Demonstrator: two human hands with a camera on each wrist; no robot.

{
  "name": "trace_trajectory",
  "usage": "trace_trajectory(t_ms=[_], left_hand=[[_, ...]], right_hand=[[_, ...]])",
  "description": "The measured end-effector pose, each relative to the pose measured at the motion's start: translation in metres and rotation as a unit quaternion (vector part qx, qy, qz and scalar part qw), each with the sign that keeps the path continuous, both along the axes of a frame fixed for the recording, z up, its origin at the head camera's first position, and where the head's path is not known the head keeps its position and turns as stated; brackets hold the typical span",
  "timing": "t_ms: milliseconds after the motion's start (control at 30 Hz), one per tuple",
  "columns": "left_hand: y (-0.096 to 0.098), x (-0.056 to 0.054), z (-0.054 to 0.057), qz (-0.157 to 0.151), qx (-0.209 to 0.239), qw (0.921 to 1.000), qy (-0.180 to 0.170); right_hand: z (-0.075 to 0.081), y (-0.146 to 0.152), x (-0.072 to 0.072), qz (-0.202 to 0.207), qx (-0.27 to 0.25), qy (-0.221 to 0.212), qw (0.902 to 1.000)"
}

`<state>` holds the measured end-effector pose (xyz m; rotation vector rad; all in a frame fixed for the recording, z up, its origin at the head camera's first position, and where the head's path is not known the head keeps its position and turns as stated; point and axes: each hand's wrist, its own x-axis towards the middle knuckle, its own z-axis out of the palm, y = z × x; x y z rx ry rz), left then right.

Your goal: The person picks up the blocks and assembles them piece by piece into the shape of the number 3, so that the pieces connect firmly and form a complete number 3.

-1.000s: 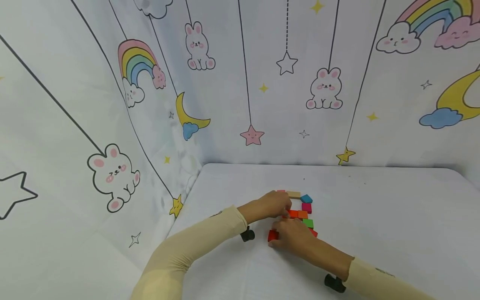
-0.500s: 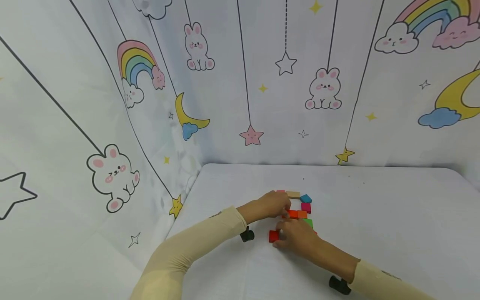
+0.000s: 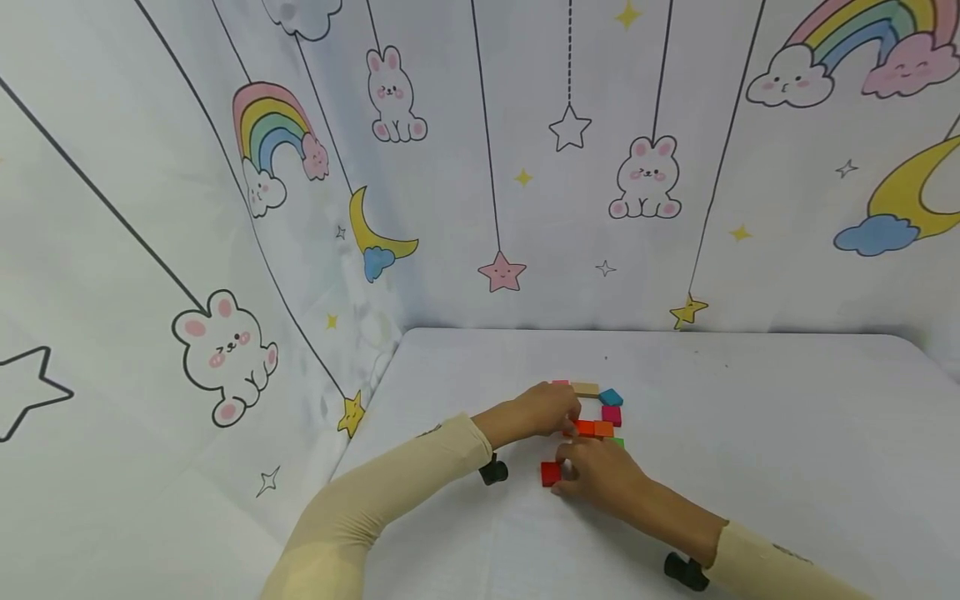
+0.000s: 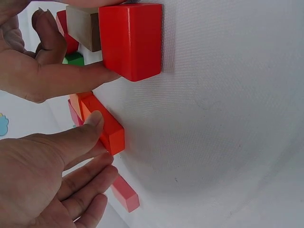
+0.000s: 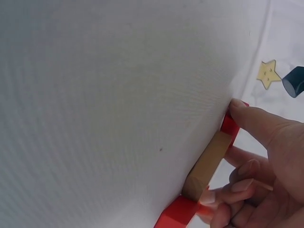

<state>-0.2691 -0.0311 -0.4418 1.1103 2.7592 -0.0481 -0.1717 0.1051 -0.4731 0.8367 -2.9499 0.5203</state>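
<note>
My left hand (image 3: 546, 410) pinches the near end of an orange-red block (image 4: 111, 128), thumb on one side and fingers on the other. Closer to me, my right hand (image 3: 600, 473) holds a red block (image 3: 551, 474) between thumb and index finger at the left end of the front row. A plain wooden block (image 5: 206, 166) lies against this red block, and another red block (image 5: 175, 214) follows it. In the head view my right hand hides most of that row. Behind it an orange block (image 3: 603, 428) adjoins the orange-red one.
At the back of the figure are a pink block (image 3: 560, 383), a tan block (image 3: 585, 389) and a blue pentagonal block (image 3: 611, 397). A magenta block (image 3: 611, 416) and a partly hidden green block (image 3: 618, 442) mark its right side. A printed cloth hangs behind the white table (image 3: 787, 433).
My right hand has shifted slightly to the right, and the red block at its fingertips has moved right with it. My left hand has stayed in place on the orange-red block.
</note>
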Motion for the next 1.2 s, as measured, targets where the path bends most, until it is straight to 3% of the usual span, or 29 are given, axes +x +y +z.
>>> trace_trajectory(t_ms=[1200], left_hand=[[0.0, -0.001, -0.002, -0.004, 0.001, 0.9999, 0.011]], right_hand=[[0.0, 0.012, 0.002, -0.009, 0.012, -0.003, 0.9999]])
